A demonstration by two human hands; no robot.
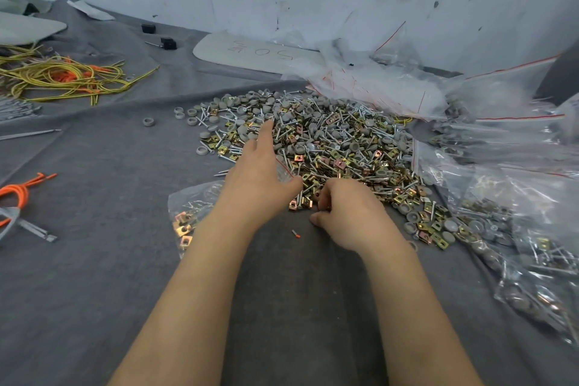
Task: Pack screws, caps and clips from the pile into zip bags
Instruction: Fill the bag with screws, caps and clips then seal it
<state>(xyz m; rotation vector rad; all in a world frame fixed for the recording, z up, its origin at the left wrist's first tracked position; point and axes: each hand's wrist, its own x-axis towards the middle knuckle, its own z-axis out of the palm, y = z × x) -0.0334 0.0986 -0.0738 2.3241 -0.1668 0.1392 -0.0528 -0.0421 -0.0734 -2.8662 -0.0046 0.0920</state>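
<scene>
A wide pile (338, 147) of silver screws, grey round caps and gold square clips lies on the grey cloth. My left hand (260, 172) stretches over its left edge with fingers straight, resting on the mouth of a clear zip bag (191, 213) that holds a few gold clips. My right hand (347, 213) is at the pile's near edge, its fingers curled down onto clips there. What sits under those fingers is hidden. A small orange-tipped piece (294, 233) lies loose on the cloth between my hands.
Filled zip bags (517, 247) are heaped at the right, and empty bags (376, 84) lie behind the pile. Yellow and orange wires (65, 78) lie at the far left, an orange cord (18, 194) at the near left, and a white board (250, 53) by the wall.
</scene>
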